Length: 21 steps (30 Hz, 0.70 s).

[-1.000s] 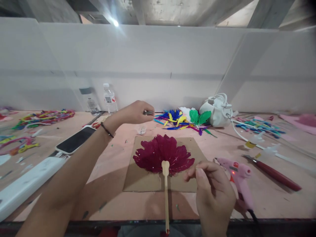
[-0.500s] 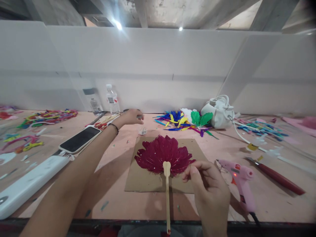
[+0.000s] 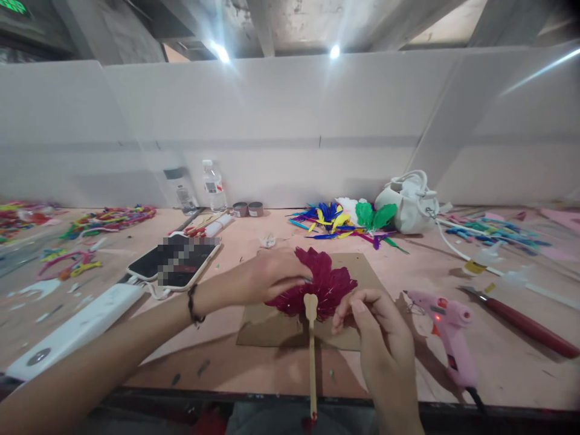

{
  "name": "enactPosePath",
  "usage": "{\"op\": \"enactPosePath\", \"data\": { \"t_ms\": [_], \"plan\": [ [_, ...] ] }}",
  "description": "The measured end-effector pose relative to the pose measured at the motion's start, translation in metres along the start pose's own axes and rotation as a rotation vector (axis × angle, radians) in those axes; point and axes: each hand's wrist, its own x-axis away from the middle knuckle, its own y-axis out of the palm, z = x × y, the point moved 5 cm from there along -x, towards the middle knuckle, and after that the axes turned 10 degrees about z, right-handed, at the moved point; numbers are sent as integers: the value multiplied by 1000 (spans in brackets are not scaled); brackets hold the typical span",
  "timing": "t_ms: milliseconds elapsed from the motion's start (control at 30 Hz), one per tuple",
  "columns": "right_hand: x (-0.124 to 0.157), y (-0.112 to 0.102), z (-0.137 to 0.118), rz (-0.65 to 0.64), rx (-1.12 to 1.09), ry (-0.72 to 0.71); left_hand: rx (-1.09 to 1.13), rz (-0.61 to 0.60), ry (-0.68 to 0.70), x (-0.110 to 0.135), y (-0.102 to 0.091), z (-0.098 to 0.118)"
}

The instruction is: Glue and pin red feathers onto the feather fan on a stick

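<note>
A dark red feather fan (image 3: 333,284) with a pale wooden handle (image 3: 312,356) lies on a brown cardboard sheet (image 3: 267,329) in front of me. My left hand (image 3: 272,277) lies across the fan's left half, fingers spread loosely on the feathers and holding nothing. My right hand (image 3: 374,335) hovers at the fan's lower right edge. Its thumb and forefinger are pinched together, and whatever is between them is too small to make out.
A pink glue gun (image 3: 448,338) with a lit red lamp lies right of the cardboard, and a red-handled tool (image 3: 521,323) beyond it. A phone (image 3: 176,263) and a white power strip (image 3: 77,329) lie left. Loose coloured feathers (image 3: 344,217), a white bag (image 3: 408,202), two small tins (image 3: 248,209) and bottles (image 3: 214,184) stand at the back.
My left hand came back from the far side of the table, where it held a small metal thing, and now rests on the fan. The right hand stayed pinched by the fan's edge.
</note>
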Motion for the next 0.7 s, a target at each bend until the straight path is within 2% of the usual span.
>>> {"op": "enactPosePath", "data": {
  "t_ms": [67, 167, 300, 433, 600, 700],
  "plan": [
    [2, 2, 3, -48, -26, 53, 37, 41, -13, 10, 4, 23],
    [9, 8, 10, -129, -96, 157, 51, 113, -55, 25, 11, 40],
    [20, 12, 22, -189, -122, 273, 79, 242, -5, 37, 20, 46],
    [23, 10, 24, -168, -89, 279, 68, 321, 35, 40, 21, 51],
    [24, 10, 23, -255, -129, 310, 60, 297, 20, 36, 16, 58],
    [25, 10, 24, -259, -152, 334, 40, 294, 30, 35, 14, 60]
  ]
}}
